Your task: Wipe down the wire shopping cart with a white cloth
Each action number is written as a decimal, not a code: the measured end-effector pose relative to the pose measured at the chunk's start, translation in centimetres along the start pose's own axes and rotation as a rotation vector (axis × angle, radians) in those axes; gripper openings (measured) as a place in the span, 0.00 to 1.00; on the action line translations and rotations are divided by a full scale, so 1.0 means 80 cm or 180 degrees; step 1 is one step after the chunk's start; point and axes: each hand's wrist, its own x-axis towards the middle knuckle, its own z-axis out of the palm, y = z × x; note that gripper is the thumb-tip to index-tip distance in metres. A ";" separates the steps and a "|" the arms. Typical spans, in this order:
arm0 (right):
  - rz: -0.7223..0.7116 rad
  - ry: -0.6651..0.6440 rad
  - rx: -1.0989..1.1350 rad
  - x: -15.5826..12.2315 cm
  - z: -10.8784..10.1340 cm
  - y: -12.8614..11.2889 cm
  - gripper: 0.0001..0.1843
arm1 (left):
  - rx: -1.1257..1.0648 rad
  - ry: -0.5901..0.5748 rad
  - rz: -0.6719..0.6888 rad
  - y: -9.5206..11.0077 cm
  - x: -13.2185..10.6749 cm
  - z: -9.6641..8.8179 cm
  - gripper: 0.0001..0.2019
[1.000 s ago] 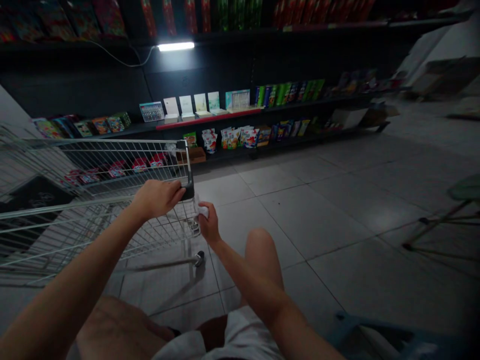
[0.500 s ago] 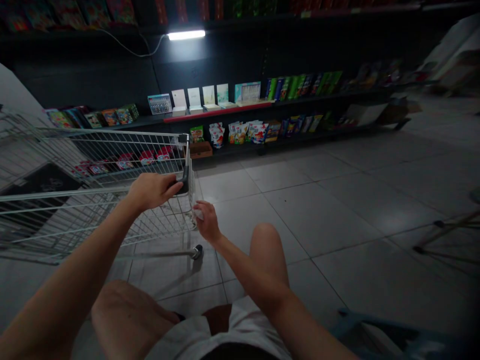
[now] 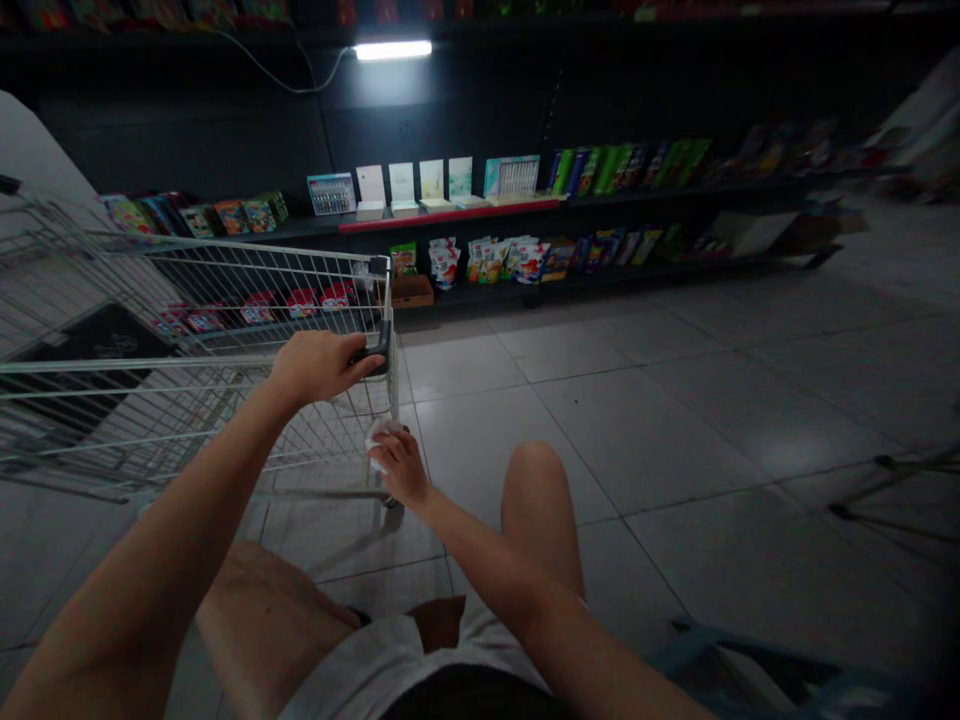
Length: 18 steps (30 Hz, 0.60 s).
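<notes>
A wire shopping cart (image 3: 187,375) stands at the left, its end towards me. My left hand (image 3: 319,366) is closed round the black corner of the cart's handle (image 3: 381,345). Lower down, my right hand (image 3: 403,465) presses a crumpled white wipe (image 3: 381,436) against the cart's wire end near the bottom corner; whether it is cloth or paper I cannot tell. The fingers lie bent over the wipe. A wheel below the cart is partly hidden behind my right hand.
Dark shelves (image 3: 450,110) with packaged goods run along the back, under a lit tube lamp (image 3: 393,50). A blue plastic object (image 3: 772,668) sits at lower right. Thin stand legs (image 3: 892,480) reach in from the right. My bare knees frame the tiled floor (image 3: 645,430).
My right hand has moved down and slightly left with the wipe, which shows more now. My left hand keeps its hold on the handle. The view has shifted slightly.
</notes>
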 end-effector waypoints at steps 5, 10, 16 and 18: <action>0.0011 -0.0287 0.0236 0.001 -0.019 0.014 0.19 | 0.0018 0.0024 -0.0014 0.002 -0.002 0.000 0.32; 0.1385 0.0682 0.0692 0.001 -0.032 0.045 0.21 | 0.0037 0.0079 0.0018 0.003 -0.002 0.001 0.32; 0.1965 0.1114 0.1126 0.014 -0.010 0.025 0.19 | -0.0040 0.0075 0.0029 0.007 0.001 -0.001 0.33; 0.2116 0.1181 0.1572 0.024 -0.005 0.013 0.17 | -0.0048 0.0049 -0.0017 0.008 0.002 -0.002 0.33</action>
